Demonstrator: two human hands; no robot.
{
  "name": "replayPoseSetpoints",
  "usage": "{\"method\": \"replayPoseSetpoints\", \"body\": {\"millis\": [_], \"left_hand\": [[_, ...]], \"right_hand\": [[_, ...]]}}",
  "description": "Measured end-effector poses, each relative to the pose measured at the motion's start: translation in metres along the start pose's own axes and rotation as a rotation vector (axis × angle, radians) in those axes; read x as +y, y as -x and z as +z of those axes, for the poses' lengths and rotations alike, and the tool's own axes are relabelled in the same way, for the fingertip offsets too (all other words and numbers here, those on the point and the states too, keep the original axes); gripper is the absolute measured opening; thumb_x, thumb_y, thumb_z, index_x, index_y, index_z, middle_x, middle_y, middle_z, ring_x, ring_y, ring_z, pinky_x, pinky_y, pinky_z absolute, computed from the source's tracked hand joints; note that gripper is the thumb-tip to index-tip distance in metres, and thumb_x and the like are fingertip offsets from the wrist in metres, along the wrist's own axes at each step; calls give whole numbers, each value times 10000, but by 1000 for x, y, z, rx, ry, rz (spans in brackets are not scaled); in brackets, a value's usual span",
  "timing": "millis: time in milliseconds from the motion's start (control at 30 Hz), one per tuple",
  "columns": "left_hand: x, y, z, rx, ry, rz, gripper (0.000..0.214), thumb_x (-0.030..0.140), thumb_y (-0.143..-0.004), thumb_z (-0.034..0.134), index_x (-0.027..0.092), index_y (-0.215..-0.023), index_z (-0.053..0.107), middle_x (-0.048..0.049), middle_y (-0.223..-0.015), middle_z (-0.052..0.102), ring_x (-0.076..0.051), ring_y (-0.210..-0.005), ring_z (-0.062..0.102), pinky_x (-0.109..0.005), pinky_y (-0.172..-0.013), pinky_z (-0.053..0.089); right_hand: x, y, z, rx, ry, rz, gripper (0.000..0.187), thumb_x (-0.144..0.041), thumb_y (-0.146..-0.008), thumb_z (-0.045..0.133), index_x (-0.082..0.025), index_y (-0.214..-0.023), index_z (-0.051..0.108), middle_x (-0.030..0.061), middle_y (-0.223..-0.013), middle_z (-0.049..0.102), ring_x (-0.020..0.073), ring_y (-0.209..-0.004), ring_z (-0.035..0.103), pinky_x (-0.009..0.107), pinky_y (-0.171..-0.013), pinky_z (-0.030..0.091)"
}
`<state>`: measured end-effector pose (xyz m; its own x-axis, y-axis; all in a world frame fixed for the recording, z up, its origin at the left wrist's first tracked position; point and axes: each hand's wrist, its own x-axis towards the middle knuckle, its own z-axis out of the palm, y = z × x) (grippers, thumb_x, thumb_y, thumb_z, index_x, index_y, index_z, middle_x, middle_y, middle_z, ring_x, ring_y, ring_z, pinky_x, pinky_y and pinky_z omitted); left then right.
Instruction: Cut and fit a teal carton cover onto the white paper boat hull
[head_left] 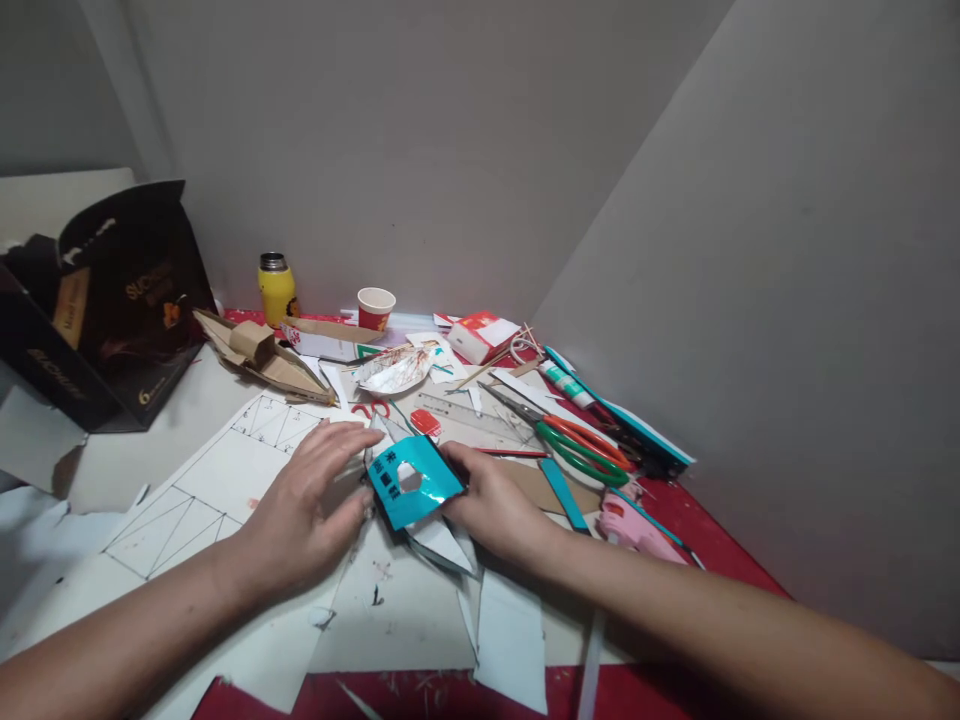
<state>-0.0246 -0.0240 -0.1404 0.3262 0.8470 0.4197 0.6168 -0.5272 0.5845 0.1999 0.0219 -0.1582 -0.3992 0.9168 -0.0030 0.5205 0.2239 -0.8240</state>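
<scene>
A teal piece of card (411, 482) with a cut-out hole and printed characters lies between my hands, on top of white cut paper pieces (442, 545). My left hand (311, 505) rests beside it on the left, fingers spread and stretched toward its edge. My right hand (491, 505) is curled at the card's right side, thumb and fingers pinching its edge. A large white sheet with drawn triangle lines (217, 480) lies under my left hand.
Green-and-orange scissors (577, 445), a clear ruler (469, 415), a glue tube (568, 383), a pink glue gun (634, 525), a red paper cup (375, 306), a yellow bottle (277, 287), a cardboard model (259, 358) and a black box (105, 310) crowd the red table.
</scene>
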Motion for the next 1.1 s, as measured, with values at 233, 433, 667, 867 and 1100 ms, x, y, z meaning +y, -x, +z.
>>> {"method": "replayPoseSetpoints", "body": {"millis": [233, 433, 667, 867, 1100], "left_hand": [[15, 5, -1, 179, 152, -246, 397, 123, -826, 495, 240, -1199, 560, -66, -1151, 633, -206, -923, 623, -396, -842, 518], [31, -4, -2, -86, 429, -419, 731, 295, -804, 659, 261, -1446, 311, -3, -824, 632, -168, -723, 584, -289, -640, 467], [21, -32, -5, -293, 735, -587, 429, 249, -706, 692, 152, -1110, 584, 66, -666, 547, -67, -500, 388, -211, -494, 303], [10, -48, -6, -351, 808, -643, 214, 238, -688, 701, 144, -844, 588, 46, -603, 570, -72, -471, 464, -215, -487, 371], [9, -55, -3, -313, 824, -649, 229, 242, -684, 713, 151, -852, 587, 38, -617, 582, -92, -503, 516, -232, -500, 441]], "right_hand": [[5, -1, 1, 38, 10, -11, 349, -61, -680, 614, -188, -1004, 600, 5, -824, 662, 182, -740, 586, 275, -646, 442], [6, 1, 0, 32, 49, -32, 336, -79, -676, 626, -191, -989, 573, -4, -801, 649, 167, -710, 567, 265, -637, 423], [0, 2, -4, 0, 119, -43, 279, -103, -676, 641, -193, -921, 541, -40, -675, 553, 151, -627, 507, 247, -578, 375], [-7, 6, -11, -24, 162, -72, 411, -88, -687, 592, -173, -1088, 567, 27, -814, 651, 194, -727, 583, 285, -657, 423], [-13, 18, -25, -55, 251, -82, 578, -150, -725, 610, -186, -1297, 536, 37, -849, 688, 174, -658, 588, 283, -638, 441]]}}
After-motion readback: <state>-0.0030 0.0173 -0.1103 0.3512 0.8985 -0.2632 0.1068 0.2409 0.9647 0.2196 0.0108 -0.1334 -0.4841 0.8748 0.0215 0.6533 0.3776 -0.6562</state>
